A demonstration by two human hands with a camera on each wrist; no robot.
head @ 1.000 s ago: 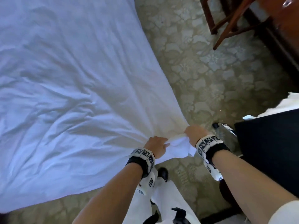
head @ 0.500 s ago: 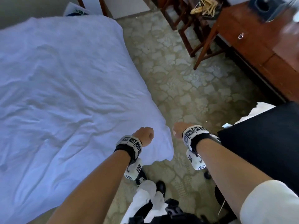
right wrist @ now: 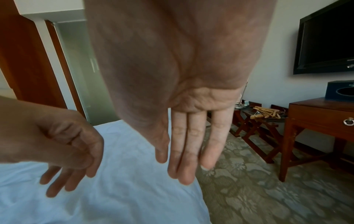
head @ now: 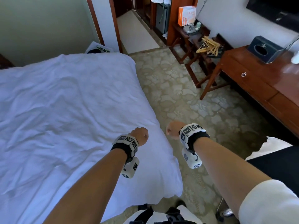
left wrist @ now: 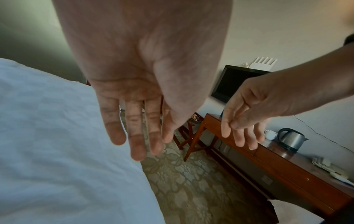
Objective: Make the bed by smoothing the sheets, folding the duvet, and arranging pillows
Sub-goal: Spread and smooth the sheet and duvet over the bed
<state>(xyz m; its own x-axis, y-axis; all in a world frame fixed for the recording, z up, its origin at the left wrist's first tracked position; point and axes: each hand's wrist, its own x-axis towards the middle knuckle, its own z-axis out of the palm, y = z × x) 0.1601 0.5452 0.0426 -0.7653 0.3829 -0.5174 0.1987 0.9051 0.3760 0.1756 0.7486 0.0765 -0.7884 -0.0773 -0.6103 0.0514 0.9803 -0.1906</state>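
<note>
A white, wrinkled sheet [head: 64, 118] covers the bed, filling the left of the head view; its near corner [head: 169, 183] hangs over the mattress edge. My left hand [head: 140, 136] hovers above that right edge, holding nothing. My right hand [head: 172, 130] hangs over the carpet just off the bed, also holding nothing. In the left wrist view the left hand [left wrist: 138, 136] has straight fingers pointing down over the sheet [left wrist: 57, 151]. The right wrist view shows the right hand [right wrist: 184, 159] with straight fingers beside the bed edge [right wrist: 134, 181]. No pillows or duvet are in view.
Patterned carpet [head: 186, 97] runs along the bed's right side. A wooden desk [head: 258, 84] with a dark tissue box [head: 265, 49] stands at right, a folding rack with wooden hangers [head: 208, 46] behind it. A black and white heap [head: 275, 167] lies near right. A doorway [head: 135, 29] is ahead.
Both hands let go of the sheet corner they were pulling, rose and opened. The corner dropped back over the mattress. The head view lifted toward the room.
</note>
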